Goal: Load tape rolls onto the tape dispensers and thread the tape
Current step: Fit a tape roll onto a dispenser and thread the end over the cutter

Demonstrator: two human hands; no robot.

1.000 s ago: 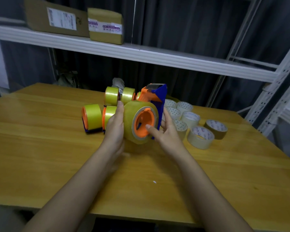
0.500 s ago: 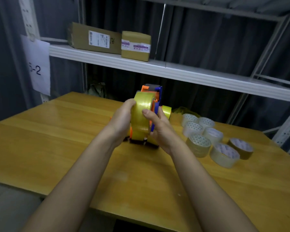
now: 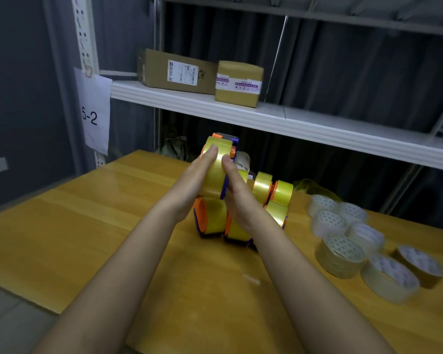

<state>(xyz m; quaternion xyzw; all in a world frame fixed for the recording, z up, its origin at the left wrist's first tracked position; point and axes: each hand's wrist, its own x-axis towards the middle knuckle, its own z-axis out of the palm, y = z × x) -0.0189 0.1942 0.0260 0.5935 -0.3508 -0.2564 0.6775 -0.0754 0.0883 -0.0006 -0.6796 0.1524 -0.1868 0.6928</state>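
We see, from a head-worn camera looking down, two bare forearms reaching out over a wooden table. Between the hands, raised above the table, is a yellow tape roll mounted on an orange and blue tape dispenser, whose top pokes out above the roll. Our left hand lies along the roll's left side with its fingers nearly straight, the fingertips up near the roll's top edge. Our right hand holds the right side, its thumb pressed on the roll's yellow face; its other fingers are hidden behind the dispenser, so we cannot tell how they curl. Below and behind the hands, other loaded dispensers with yellow rolls stand bunched together on the table, touching one another. To the right, well apart from the hands, loose tape rolls lie flat in a cluster, most of them clear and one brown roll at the far right end. Behind the table a white shelf carries two cardboard boxes side by side, each with a printed label. A paper sign reading "5-2" hangs on the rack post at left. Dark curtains fill the background.
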